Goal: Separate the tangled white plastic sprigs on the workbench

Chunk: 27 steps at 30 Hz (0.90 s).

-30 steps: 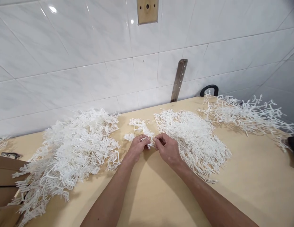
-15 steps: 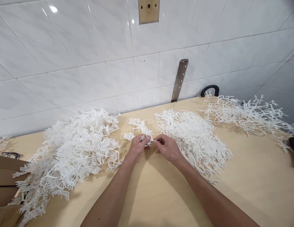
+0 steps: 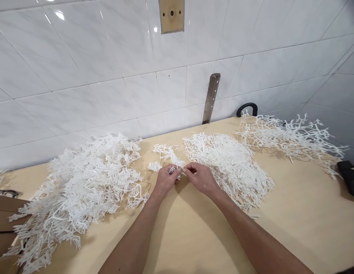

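Note:
My left hand (image 3: 166, 179) is closed around a small white branched plastic piece (image 3: 172, 170), whose thin prongs poke out between thumb and fingers. Fingertips of my right hand (image 3: 200, 177) pinch at the same piece, right beside the left thumb; what exactly they grip is too small to make out. Just behind the hands lies a loose white branched piece (image 3: 167, 151) on the table. On the left spreads a big heap of white branched pieces (image 3: 91, 182). To the right sits a pile of short white sticks (image 3: 228, 160).
Bare white branching frames (image 3: 288, 135) lie at the far right of the wooden table (image 3: 302, 213). Behind them is a black curved handle (image 3: 247, 108). A metal bracket (image 3: 211, 97) leans on the tiled wall. A cardboard box (image 3: 5, 213) and glasses (image 3: 7, 193) are at left.
My right fingertips have come closer to the left thumb, now meeting it at the piece. The whole view has shifted slightly as the head turned.

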Available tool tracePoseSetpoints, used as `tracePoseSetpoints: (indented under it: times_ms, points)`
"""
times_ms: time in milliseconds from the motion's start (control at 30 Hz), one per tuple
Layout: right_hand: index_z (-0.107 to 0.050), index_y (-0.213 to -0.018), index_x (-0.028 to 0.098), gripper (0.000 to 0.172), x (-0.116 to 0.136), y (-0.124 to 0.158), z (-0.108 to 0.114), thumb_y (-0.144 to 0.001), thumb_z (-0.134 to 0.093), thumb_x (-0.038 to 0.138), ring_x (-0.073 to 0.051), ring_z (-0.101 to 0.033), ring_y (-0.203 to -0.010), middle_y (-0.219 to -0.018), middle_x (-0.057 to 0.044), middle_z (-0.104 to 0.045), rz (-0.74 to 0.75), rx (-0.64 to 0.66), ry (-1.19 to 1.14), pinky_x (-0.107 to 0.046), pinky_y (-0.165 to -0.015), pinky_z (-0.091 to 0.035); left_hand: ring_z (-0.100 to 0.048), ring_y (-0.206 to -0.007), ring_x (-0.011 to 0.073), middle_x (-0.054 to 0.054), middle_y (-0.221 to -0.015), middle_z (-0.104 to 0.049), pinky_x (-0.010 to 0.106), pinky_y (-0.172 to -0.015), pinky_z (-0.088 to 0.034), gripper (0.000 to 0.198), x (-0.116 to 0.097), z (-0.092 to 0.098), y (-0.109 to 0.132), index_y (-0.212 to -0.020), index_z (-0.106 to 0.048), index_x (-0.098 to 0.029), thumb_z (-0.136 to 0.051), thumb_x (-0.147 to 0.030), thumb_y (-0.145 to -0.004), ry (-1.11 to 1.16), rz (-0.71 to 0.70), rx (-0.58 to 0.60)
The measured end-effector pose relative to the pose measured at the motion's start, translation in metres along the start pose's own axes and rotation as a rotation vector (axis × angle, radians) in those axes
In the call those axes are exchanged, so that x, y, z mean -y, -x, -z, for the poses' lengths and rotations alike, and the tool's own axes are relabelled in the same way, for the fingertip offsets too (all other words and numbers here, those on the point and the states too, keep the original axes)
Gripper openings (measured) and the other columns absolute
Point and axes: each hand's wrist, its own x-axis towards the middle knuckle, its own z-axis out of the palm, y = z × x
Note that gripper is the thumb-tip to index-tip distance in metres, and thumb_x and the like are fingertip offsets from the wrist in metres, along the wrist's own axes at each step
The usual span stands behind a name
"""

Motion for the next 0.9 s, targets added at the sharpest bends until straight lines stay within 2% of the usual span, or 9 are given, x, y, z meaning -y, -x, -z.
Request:
tracePoseSetpoints:
  times_ms: [233, 367, 633, 767, 900]
  points:
    - [-0.069, -0.084, 0.02, 0.014, -0.0038, 0.0004, -0.0046, -0.084, -0.056, 0.023, -0.017, -0.065, -0.073, -0.081, -0.003, -0.073, 0.113, -0.059, 0.062, -0.029, -0.069, -0.048, -0.05, -0.06, 0.0119, 0.0, -0.063, -0.053, 0.023, -0.055, -0.048, 0.036, -0.0043, 0.0027, 0.0014, -0.07, -0.064, -0.016, -0.074, -0.05, -0.07, 0.028, -0.004, 0.081]
    - [-0.067, -0.083, 0.02, 0.015, -0.0056, 0.0008, -0.0066, -0.086, -0.053, 0.02, -0.017, -0.062, -0.071, -0.081, -0.003, -0.071, 0.179, -0.049, 0.169, -0.029, -0.067, -0.046, -0.051, -0.061, 0.0125, 0.0, -0.065, -0.053, 0.024, -0.056, -0.049, 0.039, -0.0062, 0.0029, 0.002, -0.073, -0.066, -0.016, -0.074, -0.053, -0.069, 0.045, 0.023, 0.065]
    - [-0.062, -0.081, 0.019, 0.014, -0.0049, 0.0026, -0.0086, -0.089, -0.051, 0.018, -0.016, -0.059, -0.072, -0.078, -0.003, -0.065, 0.288, -0.142, 0.2, -0.028, -0.068, -0.043, -0.05, -0.048, 0.0119, -0.002, -0.051, -0.053, 0.023, -0.048, -0.039, 0.038, -0.005, 0.0005, 0.0018, -0.062, -0.056, -0.018, -0.074, -0.05, -0.068, -0.078, 0.035, 0.005]
    - [-0.063, -0.083, 0.019, 0.014, -0.0059, 0.0031, -0.0098, -0.09, -0.05, 0.017, -0.017, -0.059, -0.073, -0.079, -0.003, -0.065, 0.305, -0.142, 0.214, -0.029, -0.069, -0.043, -0.046, -0.045, 0.0112, -0.003, -0.048, -0.049, 0.023, -0.046, -0.035, 0.037, -0.006, 0.0007, 0.0021, -0.059, -0.052, -0.019, -0.07, -0.049, -0.071, -0.128, 0.046, 0.016]
    - [-0.064, -0.084, 0.019, 0.016, -0.0033, 0.0034, -0.0084, -0.091, -0.049, 0.017, -0.017, -0.06, -0.075, -0.083, -0.004, -0.067, 0.295, -0.13, 0.201, -0.029, -0.071, -0.044, -0.04, -0.045, 0.0097, -0.005, -0.049, -0.041, 0.022, -0.045, -0.03, 0.039, -0.003, 0.0003, 0.0009, -0.056, -0.045, -0.02, -0.065, -0.047, -0.075, -0.164, 0.0, 0.04]
